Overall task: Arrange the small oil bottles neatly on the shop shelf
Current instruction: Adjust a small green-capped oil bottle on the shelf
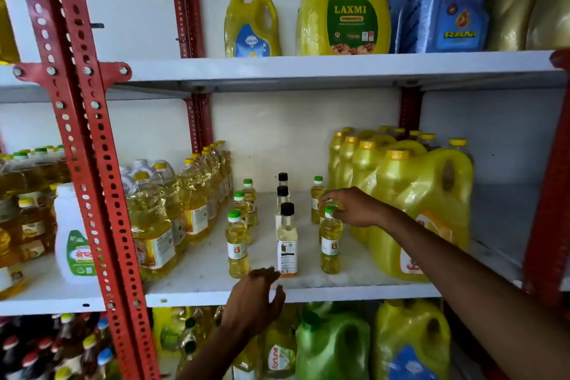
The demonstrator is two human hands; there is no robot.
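Note:
Small oil bottles stand in three rows on the white middle shelf (pixel 200 274). The left row has three green-capped bottles, the nearest (pixel 237 244) at the front. The middle row has three black-capped bottles, the front one (pixel 287 241) with an orange-edged label. On the right stand green-capped bottles; my right hand (pixel 354 207) reaches in from the right, its fingers closed around the neck of the front right bottle (pixel 330 241), with another (pixel 317 194) behind. My left hand (pixel 254 296) hovers at the shelf's front edge, fingers apart, holding nothing.
Large yellow oil jugs (pixel 416 210) crowd the shelf's right side, and tall clear oil bottles (pixel 172 210) line its left. A red slotted upright (pixel 89 163) stands at the left. The top shelf holds big jugs (pixel 345 3); more bottles sit below.

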